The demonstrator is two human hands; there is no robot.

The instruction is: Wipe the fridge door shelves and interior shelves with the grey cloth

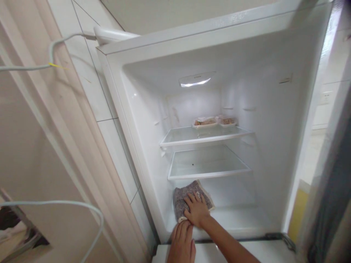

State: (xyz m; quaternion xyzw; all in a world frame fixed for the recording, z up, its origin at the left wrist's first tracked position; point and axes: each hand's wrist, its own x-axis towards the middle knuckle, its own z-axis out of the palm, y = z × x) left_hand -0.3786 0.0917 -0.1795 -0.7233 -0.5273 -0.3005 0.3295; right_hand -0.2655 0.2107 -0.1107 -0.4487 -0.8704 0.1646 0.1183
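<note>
I look into an open white fridge (137, 153). My right hand (196, 212) reaches in from the lower right and lies flat, fingers spread, on a grey cloth (179, 199) spread on the fridge's bottom floor at its left side. My left hand (181, 243) rests flat, fingers together, on the front lip of the fridge just below the cloth and holds nothing.
Two glass shelves (203, 138) (208, 168) sit above the cloth. Two trays of food (205, 122) stand at the back of the upper shelf. The interior light (195, 81) is on. The fridge door (329, 182) stands open at right. Tiled wall and grey cables (93, 215) are at left.
</note>
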